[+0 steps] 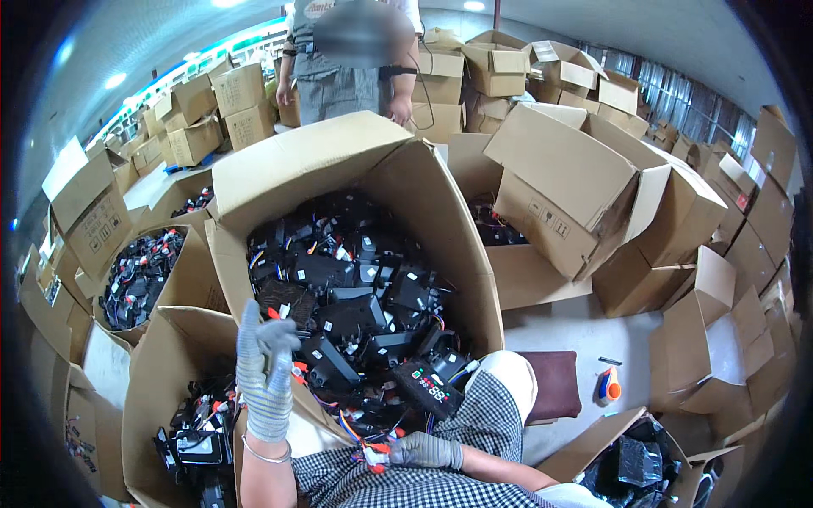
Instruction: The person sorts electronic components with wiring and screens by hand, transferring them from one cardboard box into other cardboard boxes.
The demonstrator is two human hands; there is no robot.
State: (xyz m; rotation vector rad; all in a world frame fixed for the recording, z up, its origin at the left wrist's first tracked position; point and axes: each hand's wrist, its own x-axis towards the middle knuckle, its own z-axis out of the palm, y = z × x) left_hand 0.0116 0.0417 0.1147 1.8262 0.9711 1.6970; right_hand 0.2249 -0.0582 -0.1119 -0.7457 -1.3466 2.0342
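My left hand (267,381), in a grey-white work glove, is raised beside the large carton's near left edge. Its fingers point up and partly spread, a little blurred, with nothing visible in them. Low over my lap, my gloved right hand (428,451) is closed on a white and red wire connector (375,457). Coloured wires run up from there toward a black display unit (428,389), whose face shows lit digits. This unit lies at the near edge of a heap of black electronic units (351,313) in the large cardboard carton (453,229).
Cartons of similar parts (144,279) stand to the left. Right of me are a maroon cushioned seat (555,385), an orange and white tape-like roll (609,386) on the floor, and a carton with black-wrapped items (639,461). A person (339,89) stands beyond the large carton.
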